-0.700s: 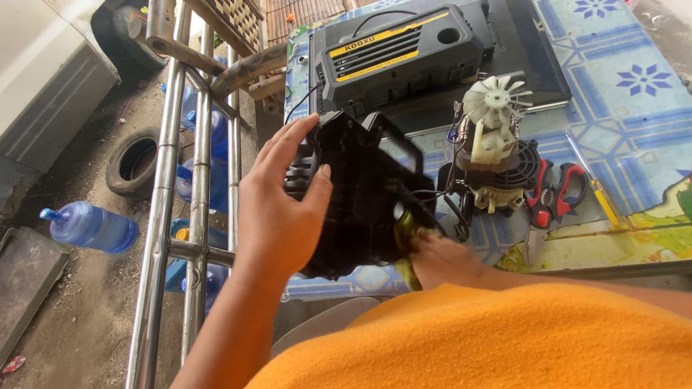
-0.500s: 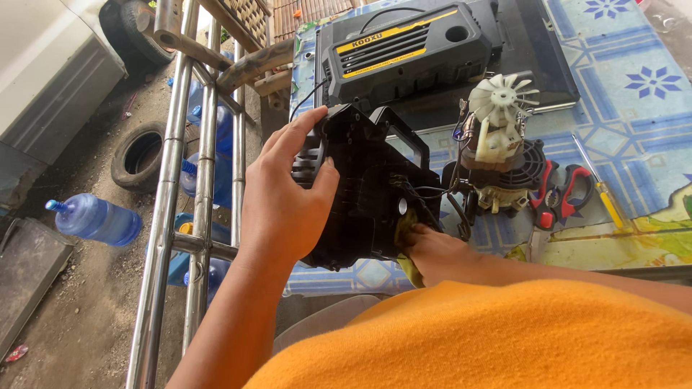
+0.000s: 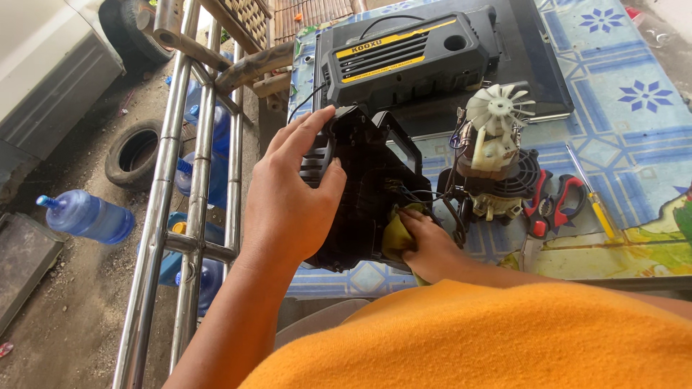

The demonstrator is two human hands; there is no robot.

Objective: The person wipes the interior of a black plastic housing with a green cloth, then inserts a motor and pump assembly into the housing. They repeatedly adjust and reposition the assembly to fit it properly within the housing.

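While the left hand [image 3: 288, 202] grips the black housing [image 3: 364, 187] on the worktop [image 3: 634, 130] edge, the right hand [image 3: 432, 248] — just beside — presses a yellow cloth [image 3: 395, 236] inside it — motor [image 3: 494, 162] beyond.

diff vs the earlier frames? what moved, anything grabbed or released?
Little changed. The left hand still grips the black housing, held tilted on the table edge; no clear shift. The right hand still presses the yellow cloth inside it. Nothing grabbed or released. The motor with white fan, pliers and screwdriver lie as before.
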